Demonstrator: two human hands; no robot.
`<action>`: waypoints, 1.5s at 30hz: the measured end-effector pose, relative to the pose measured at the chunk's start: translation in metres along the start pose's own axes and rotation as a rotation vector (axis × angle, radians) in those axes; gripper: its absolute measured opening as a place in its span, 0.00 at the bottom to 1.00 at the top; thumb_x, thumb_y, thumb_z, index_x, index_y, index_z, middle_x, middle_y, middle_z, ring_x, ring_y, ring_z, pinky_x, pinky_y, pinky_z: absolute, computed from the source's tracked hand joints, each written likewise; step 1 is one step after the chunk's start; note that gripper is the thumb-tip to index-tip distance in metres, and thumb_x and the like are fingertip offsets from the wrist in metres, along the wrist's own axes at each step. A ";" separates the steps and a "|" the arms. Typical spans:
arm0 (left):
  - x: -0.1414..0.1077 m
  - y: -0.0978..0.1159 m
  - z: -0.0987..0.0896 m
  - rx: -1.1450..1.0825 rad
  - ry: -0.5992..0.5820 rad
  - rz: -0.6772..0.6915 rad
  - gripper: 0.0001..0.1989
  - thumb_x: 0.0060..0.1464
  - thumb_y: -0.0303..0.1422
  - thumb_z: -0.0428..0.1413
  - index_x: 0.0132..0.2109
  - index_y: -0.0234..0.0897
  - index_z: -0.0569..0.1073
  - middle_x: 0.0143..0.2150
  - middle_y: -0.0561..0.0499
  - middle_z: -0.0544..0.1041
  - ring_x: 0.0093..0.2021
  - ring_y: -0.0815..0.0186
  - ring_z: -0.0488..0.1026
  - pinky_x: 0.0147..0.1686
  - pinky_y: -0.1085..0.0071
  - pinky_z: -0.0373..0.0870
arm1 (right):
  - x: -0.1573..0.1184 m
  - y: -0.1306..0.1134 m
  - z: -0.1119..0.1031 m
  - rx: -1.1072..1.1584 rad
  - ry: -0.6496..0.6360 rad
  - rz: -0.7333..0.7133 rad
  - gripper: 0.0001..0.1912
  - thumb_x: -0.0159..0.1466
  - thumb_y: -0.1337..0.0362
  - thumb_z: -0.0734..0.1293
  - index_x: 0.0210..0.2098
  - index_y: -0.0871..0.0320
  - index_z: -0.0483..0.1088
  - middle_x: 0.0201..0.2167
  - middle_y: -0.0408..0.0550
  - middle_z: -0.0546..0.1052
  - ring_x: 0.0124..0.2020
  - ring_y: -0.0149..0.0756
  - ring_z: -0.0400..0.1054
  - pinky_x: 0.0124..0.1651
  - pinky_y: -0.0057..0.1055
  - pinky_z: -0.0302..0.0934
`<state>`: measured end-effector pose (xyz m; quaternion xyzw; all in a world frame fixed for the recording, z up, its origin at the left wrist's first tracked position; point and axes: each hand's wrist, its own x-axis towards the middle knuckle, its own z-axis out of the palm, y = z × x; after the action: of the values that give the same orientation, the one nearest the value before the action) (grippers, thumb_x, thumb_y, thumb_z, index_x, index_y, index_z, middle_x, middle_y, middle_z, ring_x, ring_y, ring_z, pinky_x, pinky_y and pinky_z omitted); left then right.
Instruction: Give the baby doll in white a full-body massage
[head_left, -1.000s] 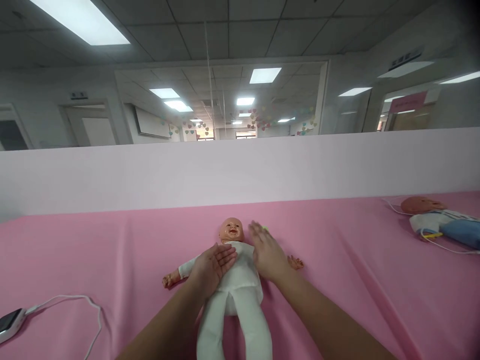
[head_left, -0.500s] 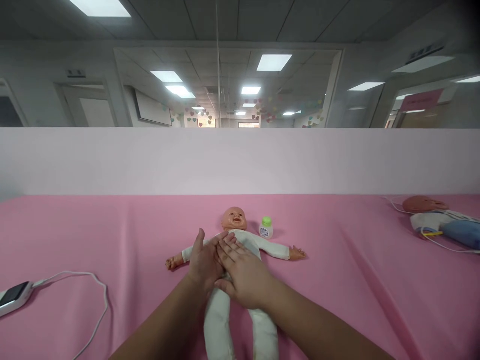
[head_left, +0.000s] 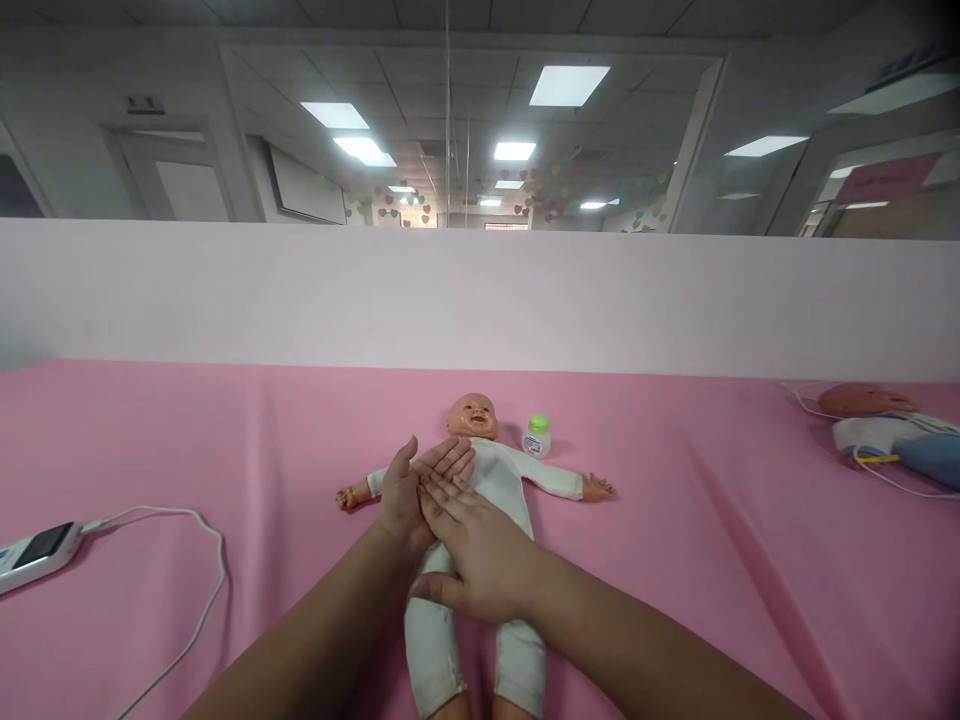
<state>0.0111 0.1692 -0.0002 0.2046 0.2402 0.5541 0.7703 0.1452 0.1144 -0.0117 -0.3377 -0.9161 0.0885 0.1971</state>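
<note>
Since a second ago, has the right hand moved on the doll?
Yes. The right hand left the spot beside the doll's head, uncovering the green-capped bottle, and now lies flat on the torso, overlapping the left hand.

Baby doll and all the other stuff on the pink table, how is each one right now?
baby doll: on its back, arms spread, in a white suit.
left hand: flat on the doll's chest.
right hand: flat on the doll's tummy, over the left hand's fingers.
small bottle: upright, green cap on.
white device: lying flat, cable plugged in.
second doll: lying down, far right.
</note>
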 end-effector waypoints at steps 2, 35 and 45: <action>-0.003 -0.004 0.003 -0.002 -0.001 -0.023 0.33 0.65 0.45 0.52 0.64 0.19 0.69 0.61 0.26 0.75 0.62 0.47 0.74 0.62 0.57 0.72 | 0.002 0.006 0.001 -0.034 0.015 0.014 0.53 0.68 0.38 0.64 0.76 0.69 0.42 0.77 0.63 0.44 0.78 0.52 0.35 0.79 0.51 0.32; -0.007 0.005 0.013 0.045 0.074 -0.039 0.26 0.68 0.45 0.48 0.57 0.24 0.75 0.54 0.30 0.80 0.58 0.50 0.78 0.60 0.58 0.74 | 0.001 0.015 -0.005 -0.153 0.059 0.141 0.48 0.72 0.39 0.59 0.76 0.68 0.44 0.77 0.62 0.43 0.78 0.52 0.30 0.78 0.56 0.30; -0.003 0.022 0.003 0.010 0.056 0.048 0.35 0.68 0.50 0.46 0.66 0.22 0.68 0.60 0.26 0.76 0.60 0.49 0.76 0.56 0.60 0.77 | -0.002 0.006 0.004 -0.053 0.072 -0.082 0.48 0.72 0.37 0.58 0.76 0.67 0.45 0.75 0.63 0.51 0.78 0.49 0.40 0.78 0.53 0.32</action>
<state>-0.0045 0.1729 0.0152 0.1986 0.2595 0.5767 0.7488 0.1487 0.1176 -0.0177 -0.3079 -0.9235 0.0439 0.2245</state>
